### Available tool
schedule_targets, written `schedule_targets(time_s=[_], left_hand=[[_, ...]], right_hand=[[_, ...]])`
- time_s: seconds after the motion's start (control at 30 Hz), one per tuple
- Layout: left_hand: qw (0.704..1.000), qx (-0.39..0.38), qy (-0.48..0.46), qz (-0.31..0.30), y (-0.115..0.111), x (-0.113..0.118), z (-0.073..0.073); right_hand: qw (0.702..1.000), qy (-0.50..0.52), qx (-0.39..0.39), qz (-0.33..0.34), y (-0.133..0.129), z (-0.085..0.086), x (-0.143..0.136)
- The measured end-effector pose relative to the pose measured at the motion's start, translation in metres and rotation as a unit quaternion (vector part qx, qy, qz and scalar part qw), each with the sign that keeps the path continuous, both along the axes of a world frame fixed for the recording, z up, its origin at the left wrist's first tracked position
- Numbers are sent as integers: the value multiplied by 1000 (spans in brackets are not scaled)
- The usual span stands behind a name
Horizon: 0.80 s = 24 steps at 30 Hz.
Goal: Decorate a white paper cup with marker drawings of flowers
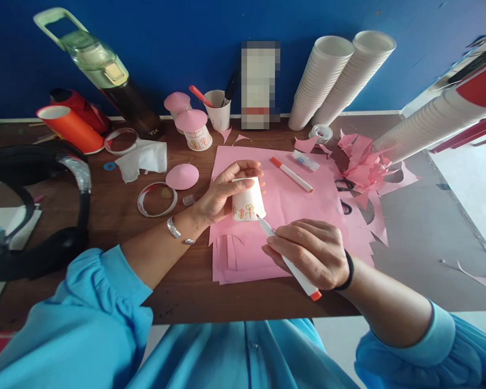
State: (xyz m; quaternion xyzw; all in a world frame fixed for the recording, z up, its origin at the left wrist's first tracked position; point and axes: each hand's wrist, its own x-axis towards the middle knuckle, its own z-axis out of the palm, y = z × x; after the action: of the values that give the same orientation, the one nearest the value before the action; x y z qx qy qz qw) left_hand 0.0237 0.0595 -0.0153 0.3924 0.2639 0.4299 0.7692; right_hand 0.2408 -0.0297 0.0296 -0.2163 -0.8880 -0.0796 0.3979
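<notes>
My left hand [227,192] grips a small white paper cup [247,202], held upside down, its wide rim toward me. Orange and red flowers are drawn in a row near that rim. A white marker with a red end [297,268] is pinched in my right hand [311,251], its tip at the cup's rim beside the drawings. Beneath both hands lie stacked pink sheets [243,162]. On them rest a second marker [292,174] and a glue stick [305,160]. Two cups with pink cone tops, one of them decorated [198,139], stand at the back left.
Tall stacks of white cups [319,81] stand at the back. Pink scraps [364,162] and black scissors [345,185] lie at the right. Leftward are a bottle [121,92], tape rolls [157,199], a pink cone [182,176], an orange cup [75,129] and headphones [83,216].
</notes>
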Motion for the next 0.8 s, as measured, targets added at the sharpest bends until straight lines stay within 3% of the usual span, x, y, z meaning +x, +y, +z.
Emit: schedule_targets(time_s=[0.27, 0.47, 0.8], left_hand=[[996, 41, 69, -45, -7, -1, 4], [999, 32, 8, -9, -1, -1, 2], [1000, 25, 1, -19, 0, -2, 1]], right_hand=[[1000, 2, 6, 12, 0, 1, 0], [1000, 0, 10, 19, 1, 1, -1], [1000, -2, 12, 17, 1, -1, -1]])
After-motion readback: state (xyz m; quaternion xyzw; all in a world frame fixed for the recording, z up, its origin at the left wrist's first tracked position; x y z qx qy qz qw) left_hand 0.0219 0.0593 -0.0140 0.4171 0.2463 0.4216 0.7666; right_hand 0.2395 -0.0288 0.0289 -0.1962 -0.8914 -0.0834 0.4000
